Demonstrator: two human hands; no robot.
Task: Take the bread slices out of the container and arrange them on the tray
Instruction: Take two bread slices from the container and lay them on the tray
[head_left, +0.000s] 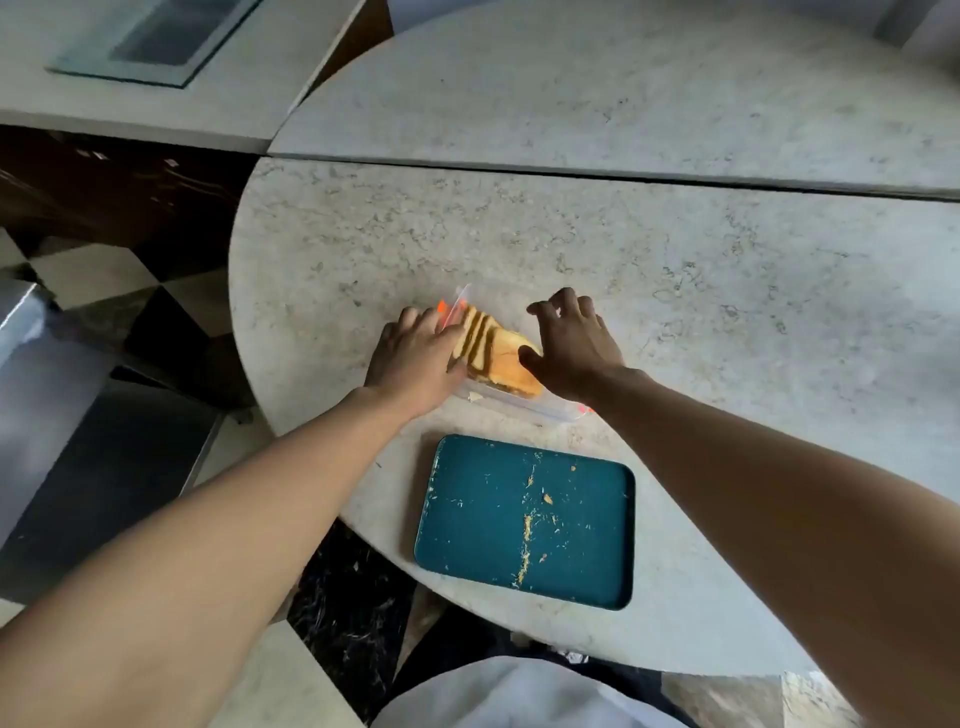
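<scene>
Where the person leans over it, a round, pale speckled stone table (675, 291) fills most of the view, with a straight seam running across its far half. All positions below are given relative to the teal tray (602, 561). The tray, a rectangle with rounded corners, lies flat on the table near its front edge; no bread is on it, only a scatter of pale crumbs (525, 540), thickest in a line down its middle. Just beyond the tray's far edge, apart from it, sits the clear plastic container (524, 408), with small orange marks at its far left and near right corners. Inside the container a stack of bread slices (496, 351) leans at a tilt, golden with dark brown stripes. The left hand (415, 358), beyond the tray's far left corner, lies palm down with its fingers against the left side of the container and the bread; whether it grips anything cannot be told. The right hand (571, 348), beyond the tray's far right part, has its fingers spread and arched, and its thumb rests on the top of the bread stack, with nothing enclosed.
</scene>
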